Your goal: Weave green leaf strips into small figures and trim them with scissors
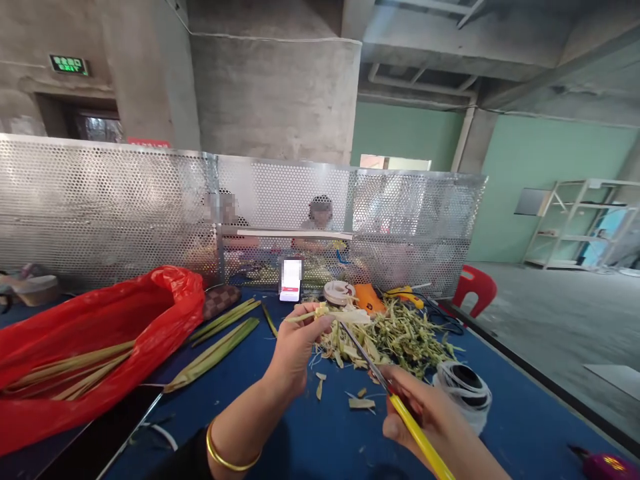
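My left hand (295, 347), a gold bangle on its wrist, pinches a pale folded strip of dried leaf (356, 316) with a small yellowish bundle at the fingertips. My right hand (425, 407) grips yellow-handled scissors (419, 437). Their narrow metal blades point up and left, with the tip close to the leaf strip; whether they touch cannot be made out. Just beyond both hands lies a heap of greenish, dried leaf pieces (405, 337). A few cut scraps (361, 403) lie on the blue table (320, 440) beneath.
Left, a red plastic bag (173, 293) holds long dry leaves, with more leaves (215, 353) beside it. A lit phone (290, 280) stands before a perforated metal screen (285, 193); people sit behind it. White spools (340, 292) and a cord roll (463, 393) flank the heap.
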Available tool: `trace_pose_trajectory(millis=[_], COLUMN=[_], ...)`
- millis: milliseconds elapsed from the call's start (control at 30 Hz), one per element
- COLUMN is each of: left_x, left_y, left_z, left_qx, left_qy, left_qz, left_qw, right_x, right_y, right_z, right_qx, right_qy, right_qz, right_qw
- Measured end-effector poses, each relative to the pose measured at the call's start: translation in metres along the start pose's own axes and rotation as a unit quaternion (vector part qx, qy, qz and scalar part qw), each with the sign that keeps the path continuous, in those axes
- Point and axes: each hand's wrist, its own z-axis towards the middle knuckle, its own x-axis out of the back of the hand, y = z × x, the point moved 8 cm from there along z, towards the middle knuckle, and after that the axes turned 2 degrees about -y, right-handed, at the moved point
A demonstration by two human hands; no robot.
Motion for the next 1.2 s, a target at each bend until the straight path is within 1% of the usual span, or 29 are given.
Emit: trace_pose_trajectory(millis=[133, 267, 367, 433, 567, 667, 900, 1067, 1200], left_x=[-0.004, -0.006, -0.006, -0.006, -0.005, -0.006, -0.007, -0.006, -0.004], left_y=[-0.005, -0.006, -0.008, -0.01, -0.011, -0.012, -0.008, -0.008, -0.009], left_z=[-0.003, -0.004, -0.004, -0.003, -0.002, -0.002, -0.003, -0.002, -0.001], left_qx=[0.024, 0.027, 0.028, 0.027, 0.018, 0.021, 0.03, 0.033, 0.056], left_qy=[-0.007, -0.019, -0.023, -0.027, -0.03, -0.029, -0.018, -0.016, -0.011], left_qz=[0.007, 0.018, 0.022, 0.021, 0.014, 0.005, 0.001, 0.003, -0.004], left_qw=[1.0, 0.999, 0.999, 0.999, 0.999, 0.999, 0.999, 0.999, 0.998], right_x=[0.005, 0.01, 0.01, 0.008, 0.007, 0.009, 0.011, 0.013, 0.015], right_y=[-0.002, -0.004, -0.003, -0.004, -0.008, -0.007, -0.001, -0.002, 0.0], right_z=[-0.001, -0.002, -0.003, -0.003, -0.001, 0.0, -0.001, -0.002, -0.003], right_qx=[-0.033, -0.07, -0.101, -0.111, -0.079, -0.065, -0.069, -0.065, -0.074], right_qy=[0.003, 0.006, 0.0, -0.008, 0.003, 0.021, 0.025, 0.045, 0.058], right_qz=[0.001, -0.002, 0.006, 0.011, 0.022, 0.024, 0.027, 0.014, -0.022], right_qw=[0.999, 0.998, 0.995, 0.994, 0.997, 0.997, 0.997, 0.997, 0.995])
